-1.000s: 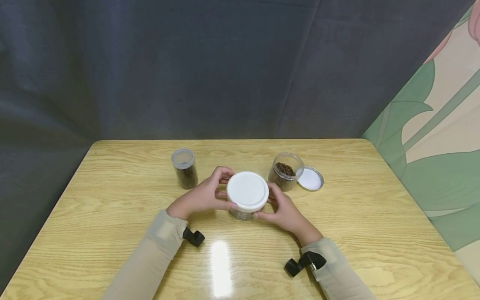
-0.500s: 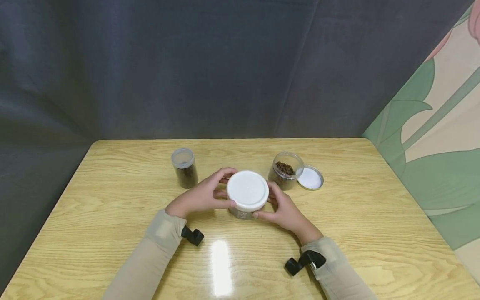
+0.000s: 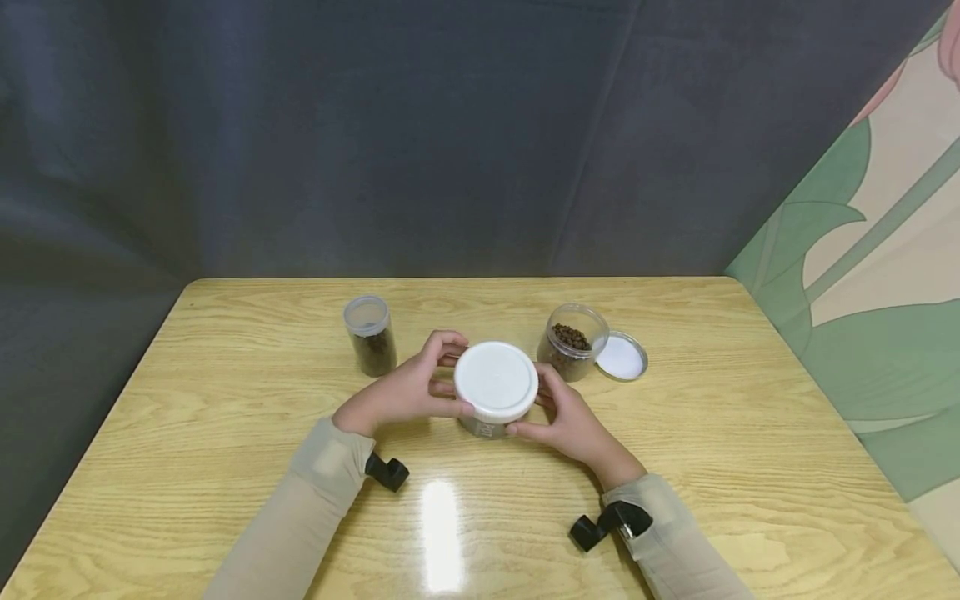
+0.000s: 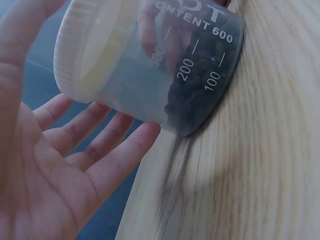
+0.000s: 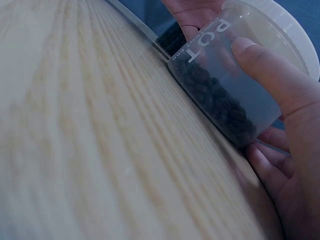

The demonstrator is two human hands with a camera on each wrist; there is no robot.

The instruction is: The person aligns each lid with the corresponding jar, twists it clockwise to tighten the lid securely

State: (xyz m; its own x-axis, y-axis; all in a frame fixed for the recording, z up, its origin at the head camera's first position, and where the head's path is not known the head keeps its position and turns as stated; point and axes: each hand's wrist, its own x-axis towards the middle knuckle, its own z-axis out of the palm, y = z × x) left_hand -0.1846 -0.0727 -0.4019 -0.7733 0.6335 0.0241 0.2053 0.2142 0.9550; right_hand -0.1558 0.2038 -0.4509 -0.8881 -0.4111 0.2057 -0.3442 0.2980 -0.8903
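Note:
A clear plastic jar (image 5: 220,75) with white print reading POT stands on the table between both hands in the head view. Its wide white lid (image 3: 497,379) sits on top. Dark bean-like pieces (image 5: 215,100) fill its lower part. My left hand (image 3: 408,390) grips the lid's rim from the left, thumb at the front and fingers toward the back. From the right, my right hand (image 3: 566,421) holds the jar's body, thumb (image 5: 265,65) across the front and fingers around the far side. In the left wrist view, the left fingers (image 4: 110,155) spread close along the jar.
Behind the left hand stands a tall clear canister (image 3: 371,337) with dark contents. An open clear jar (image 3: 573,342) of brown pieces is behind the right hand, next to a round metal-rimmed lid (image 3: 622,357). A dark curtain (image 3: 450,142) hangs beyond the wooden table (image 3: 225,400).
The left fingers have shifted slightly at the lid's rim, and the print on the jar's front sits a little differently. The right hand and the other things stay where they were.

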